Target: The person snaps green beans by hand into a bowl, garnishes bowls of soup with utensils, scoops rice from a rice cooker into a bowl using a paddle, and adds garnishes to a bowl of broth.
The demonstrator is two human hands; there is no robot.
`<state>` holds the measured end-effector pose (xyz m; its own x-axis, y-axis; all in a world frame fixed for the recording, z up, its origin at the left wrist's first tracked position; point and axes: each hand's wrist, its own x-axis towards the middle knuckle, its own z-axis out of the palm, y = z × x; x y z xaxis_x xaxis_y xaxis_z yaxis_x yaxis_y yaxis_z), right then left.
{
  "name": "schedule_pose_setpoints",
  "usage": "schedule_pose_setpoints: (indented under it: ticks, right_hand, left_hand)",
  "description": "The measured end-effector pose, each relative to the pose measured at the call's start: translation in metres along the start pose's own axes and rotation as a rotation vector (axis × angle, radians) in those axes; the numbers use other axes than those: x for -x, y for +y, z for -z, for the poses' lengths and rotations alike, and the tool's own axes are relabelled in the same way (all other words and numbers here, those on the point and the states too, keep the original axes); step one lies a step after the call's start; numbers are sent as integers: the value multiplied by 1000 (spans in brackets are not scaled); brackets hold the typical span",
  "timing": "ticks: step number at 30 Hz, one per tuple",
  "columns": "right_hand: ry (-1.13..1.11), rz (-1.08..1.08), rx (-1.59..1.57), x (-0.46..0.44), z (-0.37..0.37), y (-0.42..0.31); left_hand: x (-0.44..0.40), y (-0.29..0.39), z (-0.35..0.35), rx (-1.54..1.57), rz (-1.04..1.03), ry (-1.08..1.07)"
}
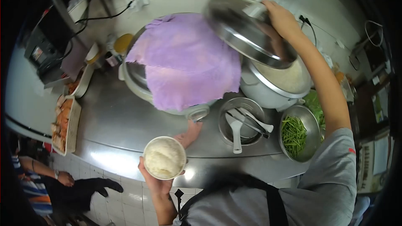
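My left hand (155, 184) is wrapped round a white bowl (165, 157) heaped with white rice, above the counter's front edge. High on the right, my right hand (278, 16) grips the handle of a large metal lid (251, 31). The lid hangs tilted over the back of a rice cooker (272, 86), whose pale contents show below it. Left of the cooker, a purple cloth (188, 62) drapes over a second large cooker (144, 90). Between my hands stands a metal bowl (224, 132) holding white paddles and metal tongs.
A metal bowl of green vegetables (295, 138) stands at the right. On the left are a basket of orange-brown food (71, 127) and a dark appliance (48, 46). Another person (54, 180) is at the lower left. The steel counter (109, 121) runs across.
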<state>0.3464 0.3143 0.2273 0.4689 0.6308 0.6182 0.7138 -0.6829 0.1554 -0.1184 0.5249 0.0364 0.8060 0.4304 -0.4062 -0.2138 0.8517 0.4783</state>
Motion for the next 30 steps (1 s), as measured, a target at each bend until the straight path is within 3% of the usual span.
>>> schedule_pose_setpoints:
  ticks: [3, 7, 14, 17, 20, 22, 24, 26, 27, 29, 30]
  right_hand:
    - [-68, -124, 130, 76, 0, 66]
    - [-195, -290, 238, 142, -25, 91]
    - [-139, -241, 207, 140, -78, 98]
    - [-242, -261, 84, 143, -54, 89]
    - [-23, -138, 188, 155, -55, 93]
    - [-2, -274, -57, 161, -6, 42]
    - [-93, -200, -483, 193, 23, 12]
    - [-145, -14, -913, 242, 55, -30]
    - [-290, 15, -1165, 262, 78, -47]
    - [-443, -33, -1190, 299, 122, -57]
    - [-494, -37, -1207, 317, 137, -53]
  left_hand:
    - [-14, 5, -7, 26, 32, -44]
    - [-27, 3, -30, 31, 80, -99]
    - [-14, -23, -71, -14, 146, -161]
    - [-6, -40, -66, -50, 188, -147]
    - [0, -60, -68, -98, 210, -115]
    - [2, -79, -76, -160, 224, -109]
    - [3, -101, -86, -177, 239, -132]
    - [2, -126, -100, -283, 276, -289]
    - [6, -141, -112, -335, 278, -259]
    - [27, -172, -149, -430, 262, -157]
    - [30, -191, -160, -419, 352, -204]
